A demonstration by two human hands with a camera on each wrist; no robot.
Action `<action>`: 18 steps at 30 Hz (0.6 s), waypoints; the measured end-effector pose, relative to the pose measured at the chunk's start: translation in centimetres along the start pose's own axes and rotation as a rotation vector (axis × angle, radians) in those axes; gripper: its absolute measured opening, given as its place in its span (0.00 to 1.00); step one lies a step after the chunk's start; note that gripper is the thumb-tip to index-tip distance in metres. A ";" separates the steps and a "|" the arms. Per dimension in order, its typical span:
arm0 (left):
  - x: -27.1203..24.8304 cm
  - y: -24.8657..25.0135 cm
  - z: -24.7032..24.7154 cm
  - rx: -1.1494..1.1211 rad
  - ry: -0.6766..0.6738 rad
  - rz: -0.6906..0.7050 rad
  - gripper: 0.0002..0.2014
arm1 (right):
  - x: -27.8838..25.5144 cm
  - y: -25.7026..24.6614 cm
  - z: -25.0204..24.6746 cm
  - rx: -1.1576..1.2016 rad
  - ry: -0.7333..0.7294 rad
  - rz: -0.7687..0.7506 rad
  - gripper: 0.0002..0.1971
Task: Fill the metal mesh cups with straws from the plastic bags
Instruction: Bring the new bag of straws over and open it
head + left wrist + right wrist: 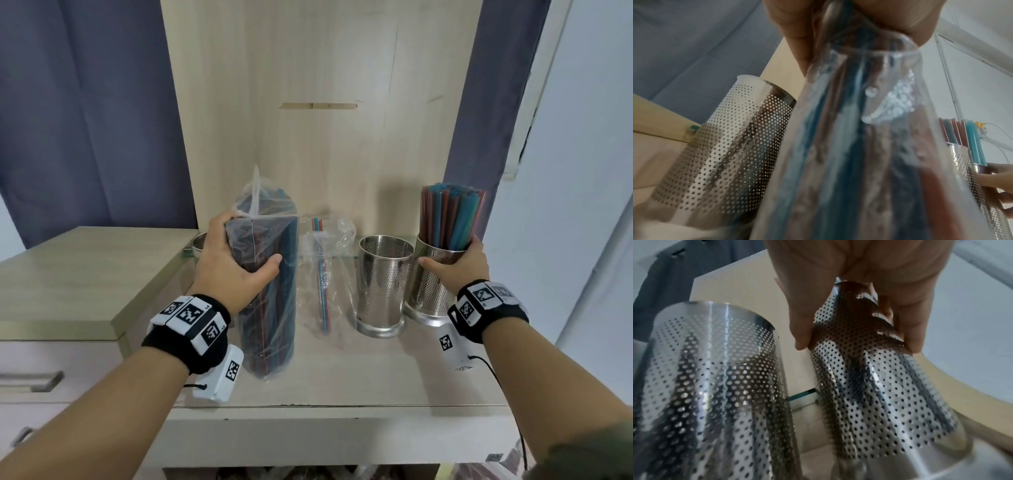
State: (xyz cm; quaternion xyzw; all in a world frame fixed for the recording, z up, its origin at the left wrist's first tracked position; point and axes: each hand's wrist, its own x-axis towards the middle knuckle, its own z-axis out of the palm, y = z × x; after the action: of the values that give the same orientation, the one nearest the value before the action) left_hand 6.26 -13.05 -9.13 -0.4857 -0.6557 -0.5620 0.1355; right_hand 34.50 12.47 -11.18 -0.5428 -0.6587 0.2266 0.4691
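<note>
Two hands are busy: your left hand (233,263) wraps around the upper part of the full bag of straws (270,284), standing upright on the bench (342,377), and your right hand (459,263) clasps the rim of the filled mesh cup (431,284). Expect the bag to feel light but slick, its film sliding over the stiff bundle, so hold around the straws themselves. The steel cups should be rigid and easy to grip by the wall. Just left of your right hand stands an empty mesh cup (383,281); between it and the full bag slumps a nearly empty bag (325,270). Behind your left hand a third cup (199,244) is mostly hidden, its contents unseen, and the full bag's opening is hard to make out.
</note>
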 end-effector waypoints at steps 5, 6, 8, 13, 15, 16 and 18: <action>-0.1 0.1 0.1 -0.022 0.015 -0.001 0.36 | -0.2 0.0 -0.7 -0.015 -0.004 0.008 0.48; -0.1 0.0 0.1 -0.027 0.017 -0.001 0.36 | -0.4 0.0 -1.0 -0.013 -0.013 0.015 0.47; -0.1 0.0 0.1 -0.036 0.016 0.004 0.36 | -0.8 0.1 -1.8 -0.027 -0.033 0.028 0.46; -0.2 0.2 0.0 -0.059 0.017 0.020 0.36 | -2.7 -0.6 -3.3 -0.134 -0.034 0.009 0.59; -0.3 0.4 -0.1 -0.060 0.024 0.023 0.36 | -4.4 -2.2 -3.3 -0.241 0.116 -0.124 0.61; -0.4 0.6 -0.1 -0.059 0.029 0.023 0.36 | -5.6 -3.4 -3.1 -0.236 0.187 -0.257 0.58; -0.6 0.9 0.0 -0.064 0.049 0.025 0.37 | -8.3 -6.5 -2.6 -0.129 0.196 -0.564 0.48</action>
State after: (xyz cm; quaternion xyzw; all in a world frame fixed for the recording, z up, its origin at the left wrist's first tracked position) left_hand 7.27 -13.39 -8.99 -0.4841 -0.6276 -0.5928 0.1430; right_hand 33.21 2.21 -7.86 -0.3867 -0.7481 -0.0082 0.5393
